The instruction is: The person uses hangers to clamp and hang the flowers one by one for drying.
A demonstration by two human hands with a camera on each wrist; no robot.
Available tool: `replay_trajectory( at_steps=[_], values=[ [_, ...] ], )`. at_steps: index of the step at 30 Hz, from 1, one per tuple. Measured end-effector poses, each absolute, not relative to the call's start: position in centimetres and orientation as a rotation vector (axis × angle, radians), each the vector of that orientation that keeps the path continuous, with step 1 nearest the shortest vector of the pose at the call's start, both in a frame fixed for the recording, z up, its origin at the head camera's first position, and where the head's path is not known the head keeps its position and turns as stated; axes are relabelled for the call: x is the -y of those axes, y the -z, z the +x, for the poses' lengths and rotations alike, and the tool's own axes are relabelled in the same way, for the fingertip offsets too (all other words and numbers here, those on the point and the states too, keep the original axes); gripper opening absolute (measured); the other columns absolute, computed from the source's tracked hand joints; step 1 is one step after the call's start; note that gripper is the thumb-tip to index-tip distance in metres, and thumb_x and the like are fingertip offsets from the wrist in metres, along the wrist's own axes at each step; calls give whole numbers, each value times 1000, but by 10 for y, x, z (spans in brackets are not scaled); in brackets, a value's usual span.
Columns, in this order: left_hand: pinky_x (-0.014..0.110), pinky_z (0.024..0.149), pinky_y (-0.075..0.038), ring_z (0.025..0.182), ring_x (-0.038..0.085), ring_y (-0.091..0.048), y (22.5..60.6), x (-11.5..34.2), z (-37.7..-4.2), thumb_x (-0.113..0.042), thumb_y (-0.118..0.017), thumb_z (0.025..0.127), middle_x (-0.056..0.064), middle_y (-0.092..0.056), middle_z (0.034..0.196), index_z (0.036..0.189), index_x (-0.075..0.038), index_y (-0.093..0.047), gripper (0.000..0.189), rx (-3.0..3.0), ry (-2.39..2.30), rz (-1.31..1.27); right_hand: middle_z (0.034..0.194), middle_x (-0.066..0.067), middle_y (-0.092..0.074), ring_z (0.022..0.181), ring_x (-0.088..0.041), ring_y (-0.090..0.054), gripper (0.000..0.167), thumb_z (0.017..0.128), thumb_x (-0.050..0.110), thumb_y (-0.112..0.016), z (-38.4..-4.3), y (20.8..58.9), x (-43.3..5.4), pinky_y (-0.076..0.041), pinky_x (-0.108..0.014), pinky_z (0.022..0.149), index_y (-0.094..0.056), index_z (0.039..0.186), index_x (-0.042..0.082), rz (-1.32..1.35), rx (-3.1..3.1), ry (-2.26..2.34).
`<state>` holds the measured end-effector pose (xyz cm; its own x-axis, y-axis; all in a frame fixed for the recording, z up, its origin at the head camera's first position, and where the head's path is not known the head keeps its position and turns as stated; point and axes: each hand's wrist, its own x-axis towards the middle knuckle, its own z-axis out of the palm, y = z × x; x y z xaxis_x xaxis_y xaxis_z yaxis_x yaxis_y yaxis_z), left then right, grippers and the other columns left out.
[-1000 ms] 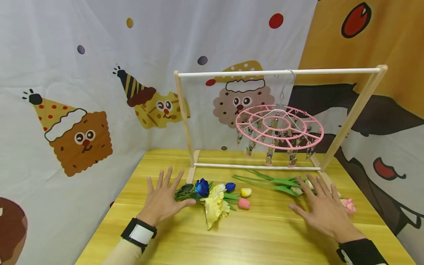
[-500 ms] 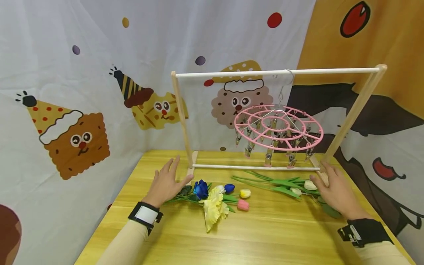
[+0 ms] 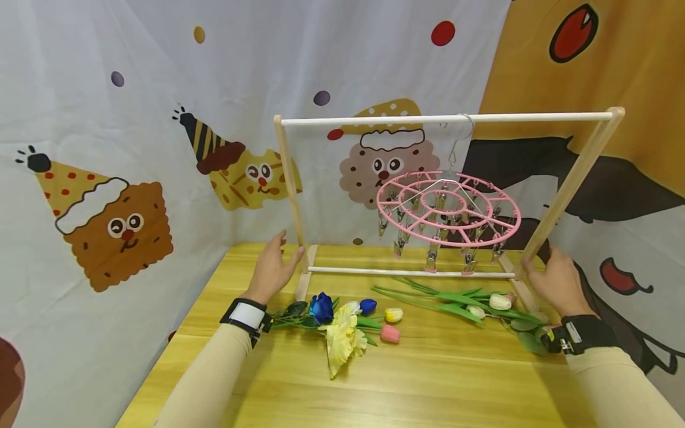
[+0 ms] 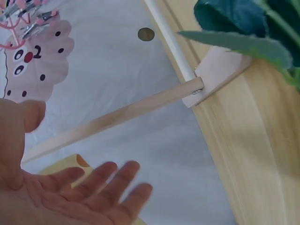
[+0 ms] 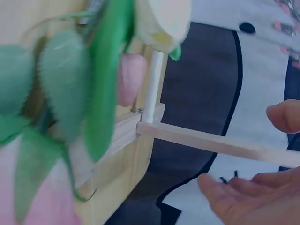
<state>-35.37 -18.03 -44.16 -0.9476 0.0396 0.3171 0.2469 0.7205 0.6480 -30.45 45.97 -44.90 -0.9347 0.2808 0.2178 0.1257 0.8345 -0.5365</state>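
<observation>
My left hand (image 3: 272, 270) is raised beside the left post (image 3: 291, 184) of a wooden rack, fingers apart and loosely bent. In the left wrist view that post (image 4: 122, 116) runs between thumb and fingers with gaps around it. My right hand (image 3: 559, 282) is at the right post (image 3: 569, 190); the right wrist view shows this post (image 5: 206, 139) between thumb and fingers, with no grip around it. From the rack's white top rod (image 3: 364, 120) hangs a round pink clip hanger (image 3: 464, 244) with several metal clips.
Left of centre on the wooden table (image 3: 374, 392) lie a blue rose (image 3: 321, 308), a frilly yellow flower (image 3: 342, 342) and a pink tulip (image 3: 390, 333). White tulips (image 3: 500, 302) with long green stems lie by the rack's right foot. A printed curtain (image 3: 134, 47) stands behind.
Both hands have moved from spread above the flowers to the two rack posts, turning so the palms face inward. The right hand shifted outward to the right. Flowers and rack stayed put.
</observation>
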Motion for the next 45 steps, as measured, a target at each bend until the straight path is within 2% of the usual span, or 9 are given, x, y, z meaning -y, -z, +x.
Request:
replay_trajectory(
  at_steps=[4,8,15,19,23,28,30,36,45],
  values=[
    [65,118,-63,144,53,-71,439,177,-364,-33,-67,121,33,-60,169,180,0,-37,73,2604,1095,-260,166,-54,-42,150,-77,-46,77,122,31,-52,-315,448,-467,-46,-90,117,-22,176,-15,-312,2695,-865],
    [63,110,-68,132,51,-79,438,171,-374,-24,-66,122,30,-66,164,178,-3,-42,65,2569,1098,-288,164,-51,-47,148,-73,-52,64,124,24,-45,-320,450,-469,-52,-86,113,-29,173,-14,-306,2639,-976],
    [61,103,-71,120,48,-85,436,162,-382,-15,-65,122,32,-71,155,171,2,-50,55,2525,1087,-317,168,-50,-45,148,-72,-52,59,128,21,-36,-322,458,-470,-51,-86,114,-26,177,-11,-343,2608,-999],
    [61,100,-72,115,49,-85,434,162,-387,-13,-68,120,34,-75,147,164,6,-57,49,2491,1039,-289,164,-50,-50,145,-71,-56,56,128,21,-36,-325,460,-470,-52,-85,113,-32,174,-12,-297,2590,-960],
    [61,100,-71,115,49,-84,429,164,-391,-13,-71,118,32,-76,141,154,6,-66,41,2487,1018,-239,159,-50,-55,140,-70,-62,53,128,20,-39,-329,459,-468,-55,-83,109,-38,169,-14,-255,2565,-924],
    [61,100,-71,115,49,-84,422,168,-394,-12,-72,117,32,-78,132,138,8,-72,28,2487,995,-209,153,-49,-61,133,-67,-69,52,128,22,-43,-332,455,-466,-64,-71,95,-43,164,-15,-233,2558,-855],
    [61,100,-71,115,50,-84,420,170,-395,-12,-71,118,32,-78,130,134,8,-73,26,2486,991,-205,152,-49,-62,131,-67,-71,52,128,22,-44,-333,452,-465,-65,-70,93,-44,163,-16,-227,2553,-839],
    [62,99,-72,116,51,-84,418,182,-395,-11,-69,119,33,-78,129,134,10,-72,26,2488,1001,-209,150,-49,-63,131,-69,-70,51,128,22,-46,-334,448,-456,-60,-81,105,-44,160,-17,-199,2539,-855],
    [62,92,-73,116,51,-84,417,203,-391,-11,-66,120,35,-77,127,133,11,-71,26,2528,1028,-248,155,-49,-59,134,-72,-68,49,127,19,-48,-332,454,-446,-60,-75,103,-43,161,-15,-179,2564,-899]
  ],
)
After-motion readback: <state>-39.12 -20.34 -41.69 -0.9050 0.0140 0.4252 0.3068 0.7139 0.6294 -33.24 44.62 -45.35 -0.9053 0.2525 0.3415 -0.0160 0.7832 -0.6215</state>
